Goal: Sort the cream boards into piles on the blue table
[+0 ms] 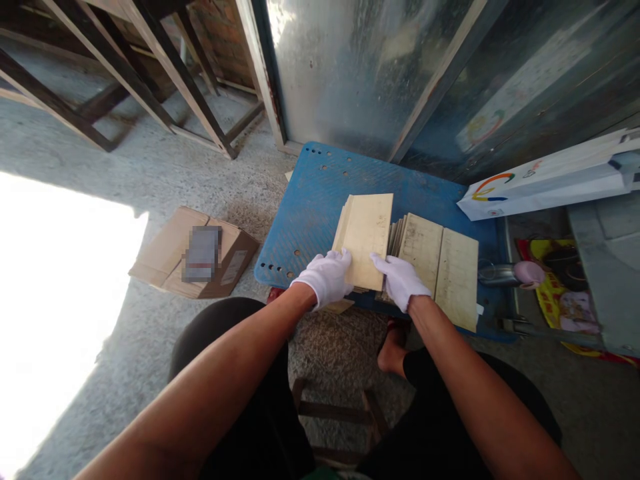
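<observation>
Both my hands wear white gloves. My left hand (326, 275) grips the near left corner of a stack of thin pale wooden boards (367, 233), and my right hand (400, 280) holds the near right corner of the same stack. The stack is tilted up over a blue perforated platform (313, 207). To its right lie more boards: a fanned bundle (420, 245) and a flat board (457, 277) on the platform.
A flattened cardboard box (197, 253) lies on the concrete floor at left. Wooden frames (150, 60) stand at the back left, a metal sheet wall (360, 67) behind the platform. A white paper bag (550, 180) and colourful clutter (555, 287) sit right. My knees are below.
</observation>
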`<state>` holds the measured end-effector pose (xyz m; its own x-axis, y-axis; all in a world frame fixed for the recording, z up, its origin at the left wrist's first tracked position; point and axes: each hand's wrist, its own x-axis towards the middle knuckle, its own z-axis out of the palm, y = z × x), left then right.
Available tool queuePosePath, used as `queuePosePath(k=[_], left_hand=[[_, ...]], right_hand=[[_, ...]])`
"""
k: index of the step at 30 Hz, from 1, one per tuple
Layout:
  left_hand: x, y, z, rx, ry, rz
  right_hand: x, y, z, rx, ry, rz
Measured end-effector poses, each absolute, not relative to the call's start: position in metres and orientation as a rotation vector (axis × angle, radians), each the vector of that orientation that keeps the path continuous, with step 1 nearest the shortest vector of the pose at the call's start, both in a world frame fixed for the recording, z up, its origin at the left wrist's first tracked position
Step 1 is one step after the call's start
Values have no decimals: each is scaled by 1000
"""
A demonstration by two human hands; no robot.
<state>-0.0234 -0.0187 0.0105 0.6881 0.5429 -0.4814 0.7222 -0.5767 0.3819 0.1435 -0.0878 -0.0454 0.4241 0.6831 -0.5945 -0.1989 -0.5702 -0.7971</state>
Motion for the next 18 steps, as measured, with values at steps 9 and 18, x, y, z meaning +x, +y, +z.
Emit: queuePosePath(k=[9, 18], left_hand=[[-35, 12, 21, 1894, 1235, -46], [-56, 15, 52, 1079, 827, 418]], right_hand=[[129, -97, -26, -1440, -264, 1432], [111, -133, -5, -1455, -409, 1498]])
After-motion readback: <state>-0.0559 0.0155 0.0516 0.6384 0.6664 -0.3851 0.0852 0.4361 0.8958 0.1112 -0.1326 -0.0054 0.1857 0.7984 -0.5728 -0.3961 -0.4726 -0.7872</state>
